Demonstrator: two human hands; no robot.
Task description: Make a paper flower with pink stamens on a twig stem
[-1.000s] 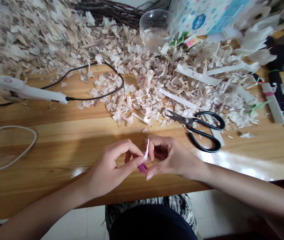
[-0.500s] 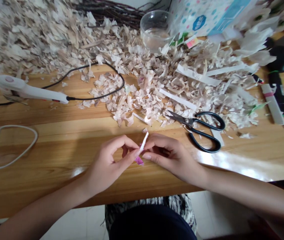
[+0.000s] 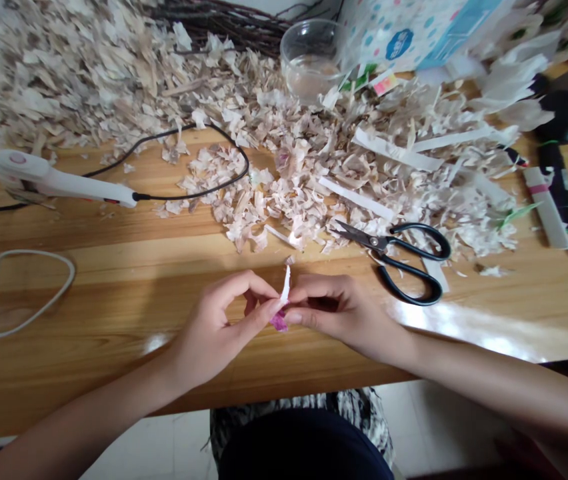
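One wooden desk [image 3: 114,313] carries one wide heap of pale husks [image 3: 114,80] across its far half, and a bare strip runs along the near edge. Beyond it sit one dotted box [image 3: 414,27] (its blue label too small to read), one glue gun [image 3: 59,180], one pair of scissors [image 3: 399,257] and one glass bowl [image 3: 311,57]. Over the bare strip, the left hand [image 3: 214,333] and the right hand [image 3: 349,313] each close a narrow grip on one white-and-purple scrap [image 3: 282,307].
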